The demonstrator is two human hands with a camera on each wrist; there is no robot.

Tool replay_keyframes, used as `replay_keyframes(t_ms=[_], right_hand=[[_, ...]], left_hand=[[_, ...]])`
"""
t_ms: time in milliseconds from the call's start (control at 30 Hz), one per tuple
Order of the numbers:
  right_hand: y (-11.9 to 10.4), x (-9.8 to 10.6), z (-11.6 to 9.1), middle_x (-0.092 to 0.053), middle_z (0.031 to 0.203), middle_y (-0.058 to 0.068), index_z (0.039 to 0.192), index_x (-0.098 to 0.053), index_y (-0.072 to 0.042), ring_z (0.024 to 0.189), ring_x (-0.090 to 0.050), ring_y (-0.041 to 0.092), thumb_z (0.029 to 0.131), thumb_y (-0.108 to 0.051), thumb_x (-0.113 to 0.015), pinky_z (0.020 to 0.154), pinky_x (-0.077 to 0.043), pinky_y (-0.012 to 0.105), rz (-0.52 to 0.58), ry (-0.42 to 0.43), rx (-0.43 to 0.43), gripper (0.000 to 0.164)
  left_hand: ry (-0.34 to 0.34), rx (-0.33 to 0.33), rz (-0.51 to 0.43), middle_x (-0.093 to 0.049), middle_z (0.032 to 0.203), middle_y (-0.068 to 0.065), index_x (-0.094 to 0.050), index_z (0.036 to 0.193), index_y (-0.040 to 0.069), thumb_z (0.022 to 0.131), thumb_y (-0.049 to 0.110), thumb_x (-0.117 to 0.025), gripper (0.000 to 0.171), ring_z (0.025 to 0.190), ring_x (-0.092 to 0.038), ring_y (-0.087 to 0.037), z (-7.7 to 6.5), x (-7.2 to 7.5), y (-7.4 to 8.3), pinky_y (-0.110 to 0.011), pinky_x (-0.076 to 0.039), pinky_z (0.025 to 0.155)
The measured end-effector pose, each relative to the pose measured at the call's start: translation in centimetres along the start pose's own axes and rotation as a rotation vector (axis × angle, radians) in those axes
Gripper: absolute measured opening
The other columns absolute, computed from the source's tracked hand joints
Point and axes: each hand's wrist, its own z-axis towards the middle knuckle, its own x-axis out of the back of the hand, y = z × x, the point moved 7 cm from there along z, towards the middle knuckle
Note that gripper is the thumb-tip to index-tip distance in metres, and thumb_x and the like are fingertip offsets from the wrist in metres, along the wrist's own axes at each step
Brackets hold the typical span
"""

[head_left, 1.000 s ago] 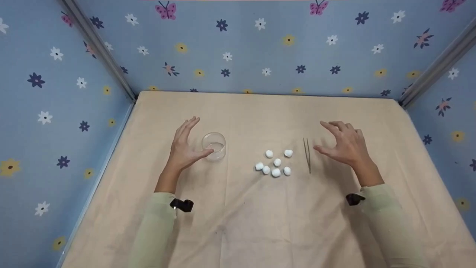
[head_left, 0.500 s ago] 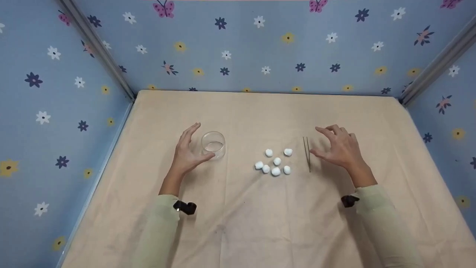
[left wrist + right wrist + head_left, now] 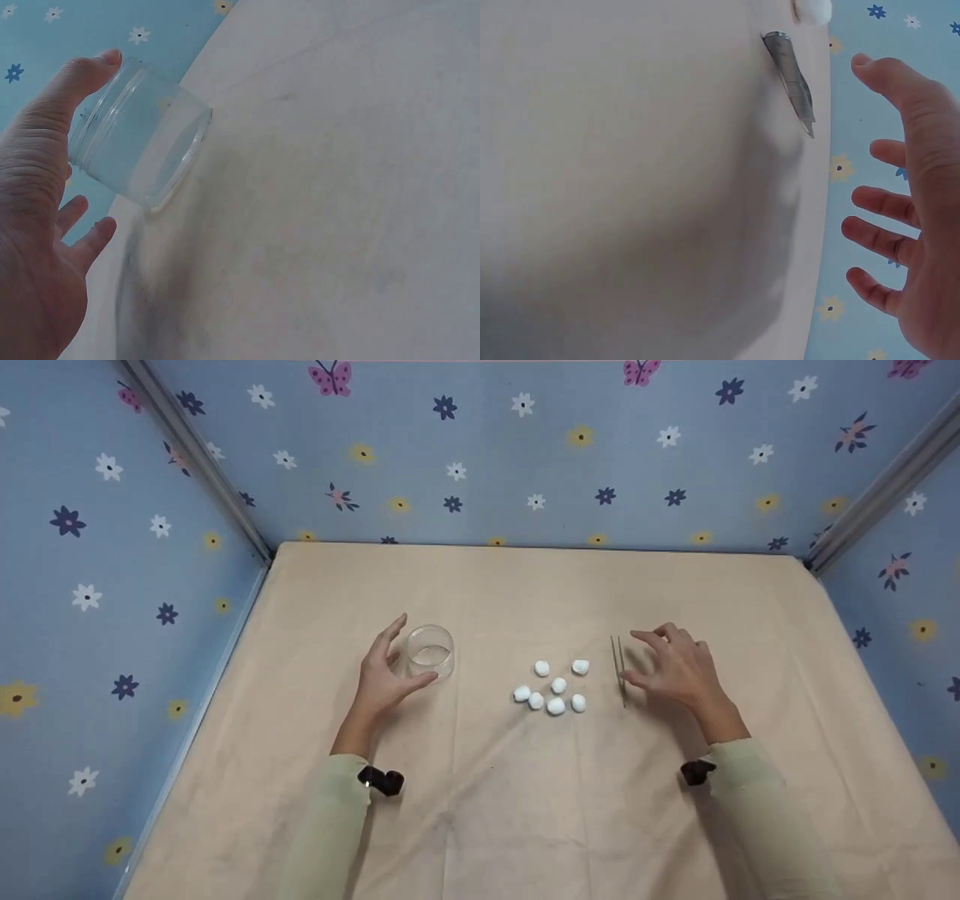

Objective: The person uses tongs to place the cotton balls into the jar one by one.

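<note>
A clear, open-topped jar [image 3: 431, 652] stands upright on the left part of the table. My left hand [image 3: 381, 679] is beside it, thumb and fingers spread about its near left side; whether they touch is hard to tell. In the left wrist view the thumb lies close to the rim of the jar [image 3: 142, 135]. Metal tweezers [image 3: 619, 671] lie on the cloth to the right. Just right of them hovers my right hand [image 3: 679, 667], thumb and fingers apart, holding nothing. The right wrist view has the tweezers [image 3: 791, 82] beyond the thumb.
Several white cotton balls [image 3: 555, 706] lie loosely grouped between jar and tweezers. A beige cloth [image 3: 510, 810] with creases covers the table. Blue flowered panels [image 3: 487, 450] stand along the back and both sides.
My left hand has moved right, closer round the jar. My right hand has come left and lower toward the tweezers, its fingers drawing nearer the thumb. Jar, cotton balls and tweezers stay in place.
</note>
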Motion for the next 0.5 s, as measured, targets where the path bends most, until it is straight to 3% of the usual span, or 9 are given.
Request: replay_keyframes(t_ms=[267,500], right_hand=[[0.0,-0.9,-0.2,-0.065,0.139,0.024,0.157,-0.066,-0.015,0.120,-0.066,0.048,0.094,-0.057,-0.083,0.097,-0.052,0.068,0.002,-0.056,-0.028,0.078],[-0.2,-1.5,-0.4,-0.066,0.132,0.023,0.152,-0.069,-0.011,0.112,-0.066,0.045,0.093,-0.056,-0.083,0.089,-0.050,0.060,0.003,-0.052,-0.009,0.075]], left_hand=[[-0.002,0.005,0.004,-0.044,0.180,-0.016,-0.040,0.174,0.011,0.083,0.011,-0.100,0.109,0.168,-0.041,-0.043,-0.2,-0.3,-0.4,-0.064,-0.045,0.133],[-0.024,0.044,-0.059,-0.047,0.176,-0.019,-0.039,0.175,0.014,0.083,0.007,-0.099,0.110,0.164,-0.046,-0.041,-0.2,-1.0,-0.9,-0.059,-0.051,0.129]])
